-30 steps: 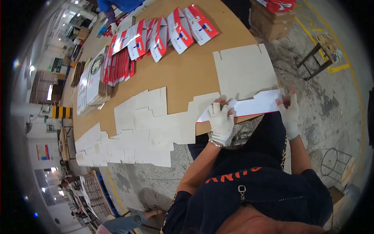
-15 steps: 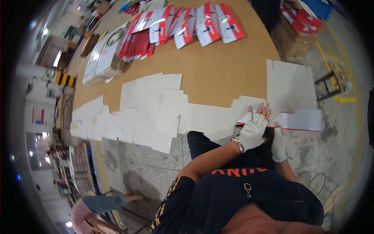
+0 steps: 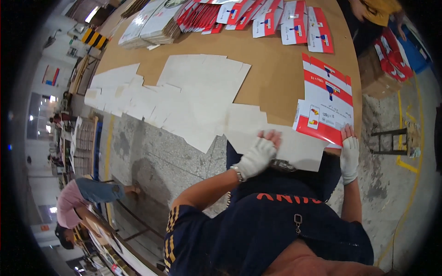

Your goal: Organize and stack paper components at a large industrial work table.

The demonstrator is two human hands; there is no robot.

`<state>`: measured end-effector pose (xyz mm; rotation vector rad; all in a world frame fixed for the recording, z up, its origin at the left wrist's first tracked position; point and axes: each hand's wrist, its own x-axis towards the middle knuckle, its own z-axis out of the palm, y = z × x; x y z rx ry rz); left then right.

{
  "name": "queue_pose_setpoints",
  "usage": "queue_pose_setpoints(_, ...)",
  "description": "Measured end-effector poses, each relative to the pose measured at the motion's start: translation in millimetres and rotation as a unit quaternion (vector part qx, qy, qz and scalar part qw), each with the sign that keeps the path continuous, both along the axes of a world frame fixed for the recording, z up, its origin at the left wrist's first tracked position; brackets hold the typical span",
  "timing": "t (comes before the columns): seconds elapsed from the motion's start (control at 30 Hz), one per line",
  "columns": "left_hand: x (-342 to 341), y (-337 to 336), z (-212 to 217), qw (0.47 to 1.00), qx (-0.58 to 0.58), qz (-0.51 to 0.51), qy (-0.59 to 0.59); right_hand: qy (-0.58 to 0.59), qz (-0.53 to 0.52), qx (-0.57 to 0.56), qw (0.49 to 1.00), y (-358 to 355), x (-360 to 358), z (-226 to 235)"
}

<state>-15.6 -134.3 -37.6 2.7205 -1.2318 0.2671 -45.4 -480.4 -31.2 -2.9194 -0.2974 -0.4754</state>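
Flipped from plain to printed face within half a second, a red-and-white carton blank (image 3: 324,94) lay by the near right corner of the bench (image 3: 267,78). Gloved right hand (image 3: 349,154) fingers met its edge, close together, any pinch unclear; the left hand's (image 3: 258,156), loosely together, covered plain board (image 3: 299,147).

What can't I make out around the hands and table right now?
All in the head view:
Left hand: palm hidden by the hand's own back.
Red-and-white carton sheet: underside hidden by its printed face.
Dark patch beside the left hand: too unclear to identify.
Stack of flat cartons: far end cut off by the top edge.
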Motion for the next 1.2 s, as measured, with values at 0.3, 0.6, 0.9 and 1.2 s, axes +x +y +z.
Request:
queue_pose_setpoints(0.3, 51, 37, -2, 0.932, -0.283, 0.051, 0.222, -0.007, 0.008, 0.18, 0.984, -9, 6, -10)
queue_pose_setpoints(0.6, 51, -11, -2, 0.985, -0.085, 0.146, 0.029, 0.087, 0.112, -0.012, 0.99, 39, 0, 24)
queue_pose_setpoints(0.9, 24, 78, 22, 0.983, 0.176, 0.053, 0.021, 0.079, 0.196, -0.01, 0.977, 77, 12, 15)
queue_pose_setpoints(1.2, 41, 39, -9, 0.677, -0.676, 0.237, 0.168, 0.076, 0.176, 0.009, 0.981, 73, 15, 10)
